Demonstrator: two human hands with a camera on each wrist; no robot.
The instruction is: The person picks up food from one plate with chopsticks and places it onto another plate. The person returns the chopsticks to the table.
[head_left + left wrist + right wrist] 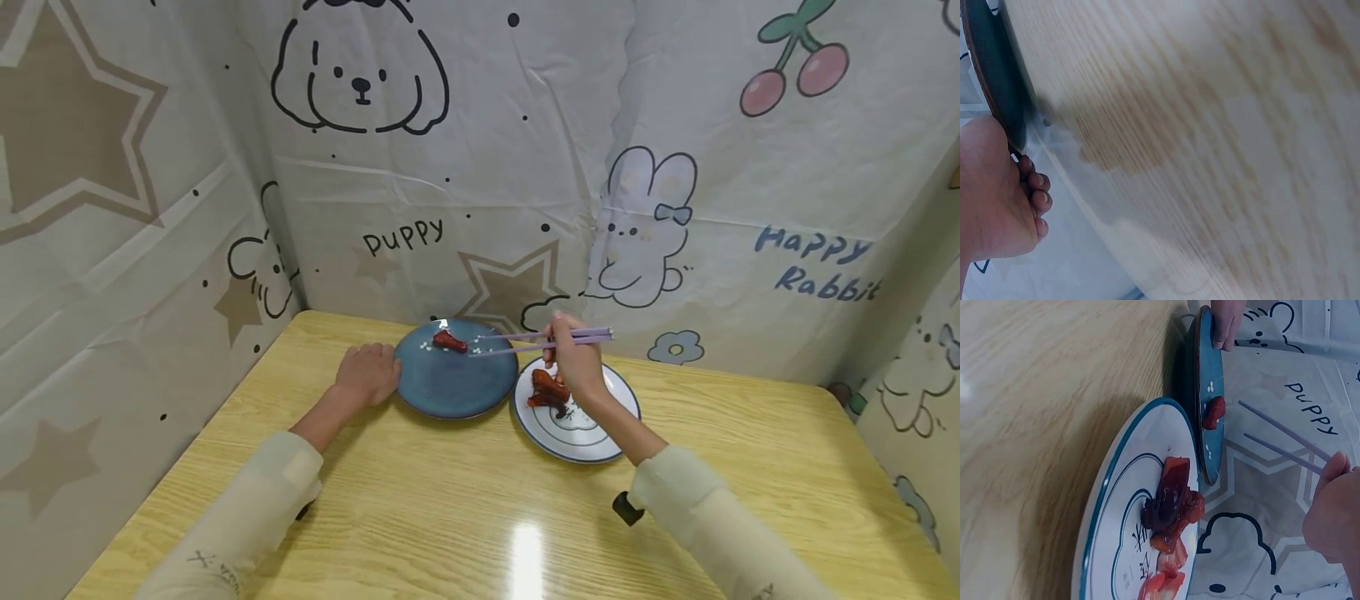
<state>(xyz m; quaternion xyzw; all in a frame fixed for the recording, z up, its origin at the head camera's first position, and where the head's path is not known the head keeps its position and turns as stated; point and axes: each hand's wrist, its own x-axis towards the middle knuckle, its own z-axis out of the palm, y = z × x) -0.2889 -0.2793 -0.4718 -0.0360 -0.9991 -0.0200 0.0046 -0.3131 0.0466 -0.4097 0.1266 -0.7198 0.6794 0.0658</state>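
My left hand [369, 375] holds the left rim of a dark blue plate [450, 392], thumb side against it, with fingertips low beside the table in the left wrist view. My right hand [576, 354] grips a pair of light purple chopsticks [517, 347], their tips slightly parted above the blue plate's right part, with nothing between them. On that plate lies a small glazed brown-red meat piece [449, 341], like a drumstick. Under my right forearm sits a white plate [592, 450] with blue rings, bearing several glazed meat pieces [1172, 494].
Both plates stand close together on a yellow wood-grain table [442, 500], near its back edge. Printed cloth [487, 167] hangs behind and along the sides. Small white flower marks [426, 346] show on the blue plate.
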